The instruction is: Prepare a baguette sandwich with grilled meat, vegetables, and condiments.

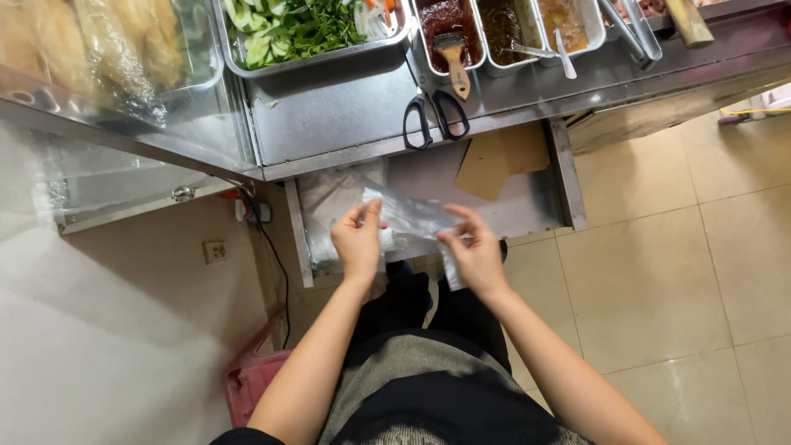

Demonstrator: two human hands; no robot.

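Both of my hands hold a thin clear plastic bag point(409, 217) stretched between them over an open steel drawer point(568, 177). My left hand point(359, 241) pinches the bag's left edge with thumb and fingers. On the bag's right edge, my right hand point(476, 253) grips it, and a strip of plastic hangs below that hand. More clear plastic bags point(334, 202) lie in the drawer's left part, and brown paper sheets point(498, 158) lie in its right part.
Black-handled scissors point(435, 118) lie on the steel counter point(329, 115) above the drawer. Behind them stand a tray of greens point(292, 29), sauce pans with a wooden-handled brush point(452, 56) and spoon point(563, 51), and tongs point(634, 29). Bread point(99, 41) fills a glass case at left. Tiled floor point(659, 272) spreads right.
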